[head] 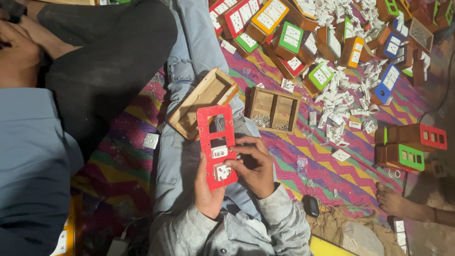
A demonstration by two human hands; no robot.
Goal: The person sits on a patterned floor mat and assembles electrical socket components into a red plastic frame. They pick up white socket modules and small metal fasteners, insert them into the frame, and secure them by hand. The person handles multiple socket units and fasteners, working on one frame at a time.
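A red plastic switch plate [211,124] with rectangular cut-outs lies over my lap. My left hand [204,192] grips its near end from below. My right hand [253,167] rests on the plate's near right edge, fingertips on a small white switch module [222,171] seated in the lowest cut-out. A second white module [219,151] sits in the cut-out above it. The far cut-outs are open holes. An empty wooden box [204,100] lies on my jeans-clad leg, just beyond the plate.
A wooden tray [272,110] of small screws sits right of the box. Loose white modules [343,111] and several finished wooden boxes with coloured plates [289,38] fill the far mat. Another person's dark-trousered leg [109,52] is at left, a bare foot [395,201] at right.
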